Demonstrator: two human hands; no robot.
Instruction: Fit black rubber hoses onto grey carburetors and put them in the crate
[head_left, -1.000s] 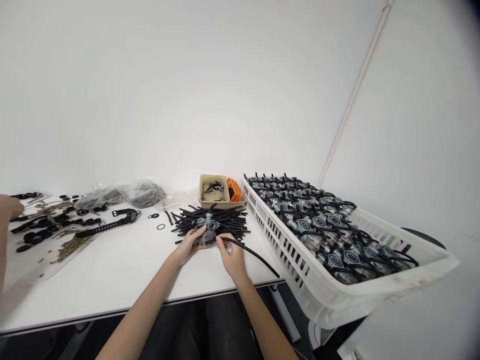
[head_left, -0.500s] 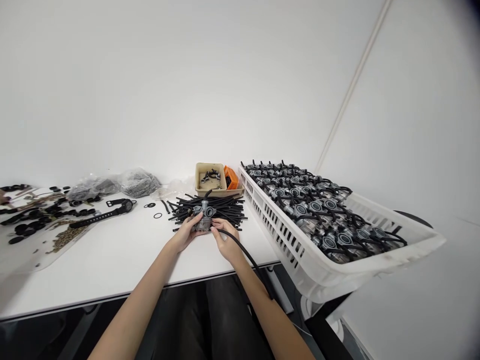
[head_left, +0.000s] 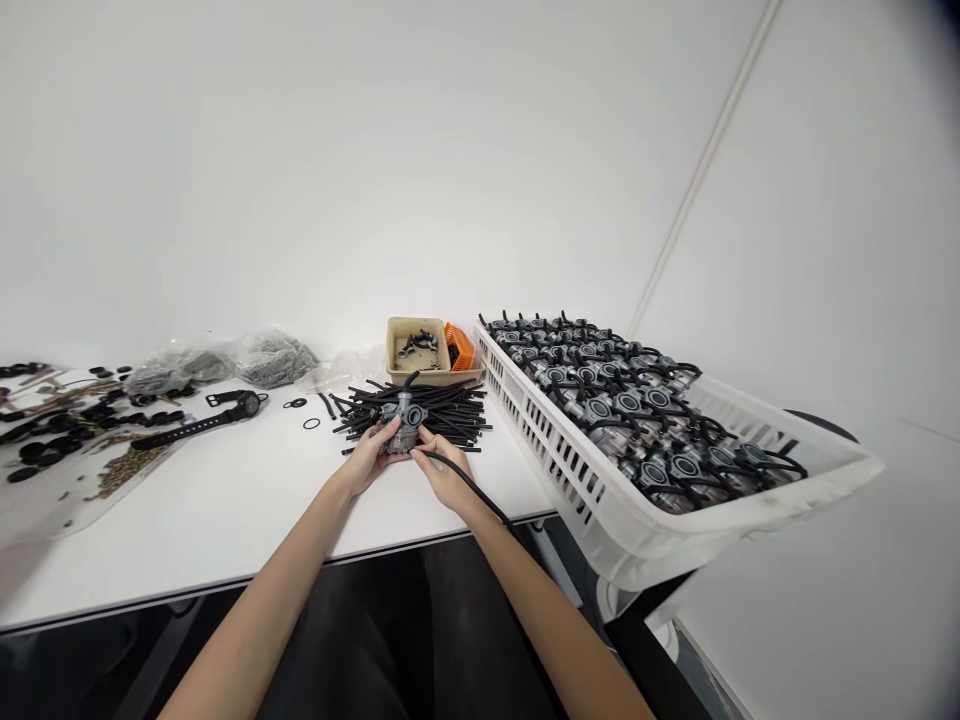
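Note:
My left hand grips a small grey metal carburettor from the left, just above the white table. My right hand pinches one end of a long black rubber hose against the carburettor's lower right side. The hose trails back over my right forearm towards the table's front edge. A pile of short black hoses lies right behind both hands.
A white slotted crate full of carburettors with hoses stands at the right. A beige tub and an orange box sit behind the pile. A black wristwatch, black rings, plastic bags and small parts lie at the left.
My right hand has drawn in close to the carburettor with the hose end. The hose now lies along my forearm instead of reaching out to the right. The hand at the far left is gone.

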